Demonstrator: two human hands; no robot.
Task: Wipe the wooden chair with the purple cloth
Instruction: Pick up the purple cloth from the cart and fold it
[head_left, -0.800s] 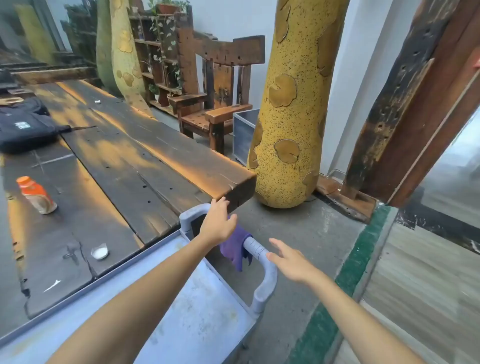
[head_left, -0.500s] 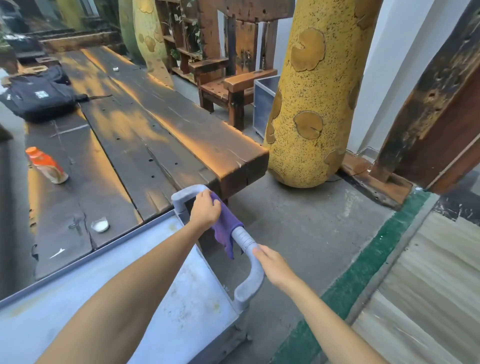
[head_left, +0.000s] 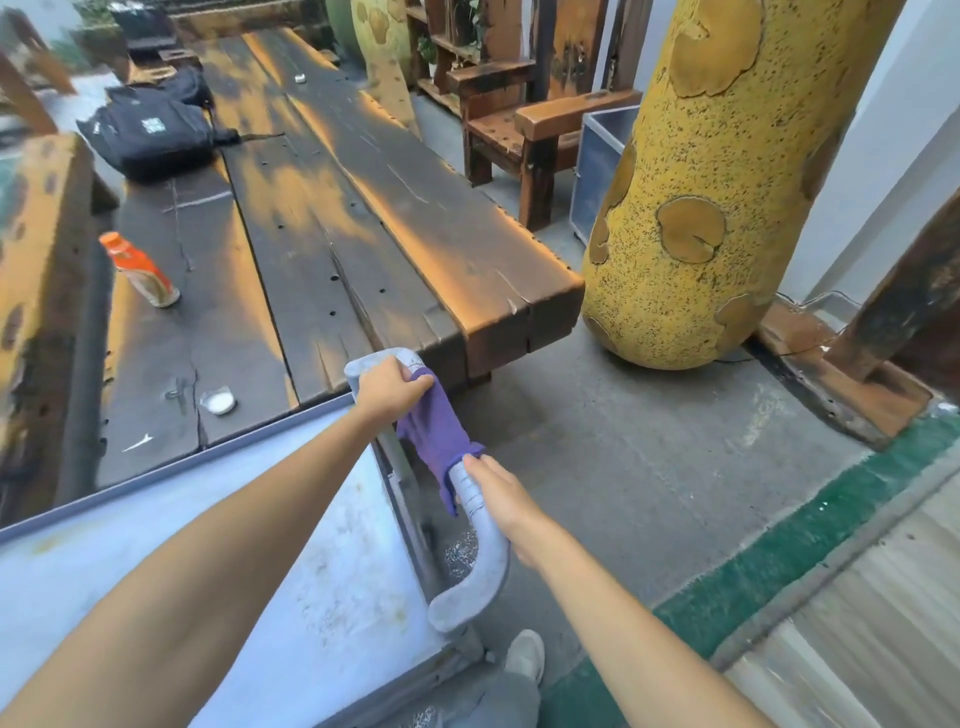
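A purple cloth hangs over the grey handle of a cart in front of me. My left hand grips the upper end of the handle together with the top of the cloth. My right hand grips the handle just below the cloth, fingertips touching its lower edge. The wooden chair stands farther off at the top, beyond the long table and left of the yellow column; both hands are far from it.
A long dark wooden table carries a black bag, an orange-capped bottle and a small white lid. A yellow speckled column and a grey box stand near the chair. The cart's flat grey top lies below my arms.
My right hand has come onto the cart handle and closed round it. My left hand stays on the handle top and cloth. The view has moved closer and tilted down.
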